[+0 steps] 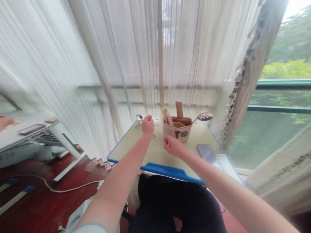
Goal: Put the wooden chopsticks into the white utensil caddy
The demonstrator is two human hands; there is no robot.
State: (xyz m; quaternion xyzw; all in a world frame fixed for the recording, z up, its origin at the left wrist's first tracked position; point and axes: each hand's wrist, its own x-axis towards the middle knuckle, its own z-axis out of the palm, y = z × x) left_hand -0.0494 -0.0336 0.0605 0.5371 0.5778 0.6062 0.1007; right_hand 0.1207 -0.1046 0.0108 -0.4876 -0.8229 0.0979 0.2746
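My left hand (147, 126) is over the far left part of a small table (131, 139), its fingers curled among metal utensils. A metal skimmer or ladle head (139, 117) shows just left of it, and thin metal handle ends (155, 137) lie to its right. Whether those fingers hold a utensil is hidden. My right hand (173, 146), loosely closed with nothing visible in it, is in front of a pale utensil caddy (178, 132). Brown wooden utensils (179, 110) and paler ones (167, 117) stand in the caddy. A metal slotted spoon (205, 116) leans out of its right side.
A dark flat object (205, 152) lies at the table's right. The blue ledge (167, 170) edges the near side above my lap. Sheer curtains (136, 58) hang behind. At left, another person's hand (6, 121) is over a white table (9, 137); a cable (70, 191) crosses the floor.
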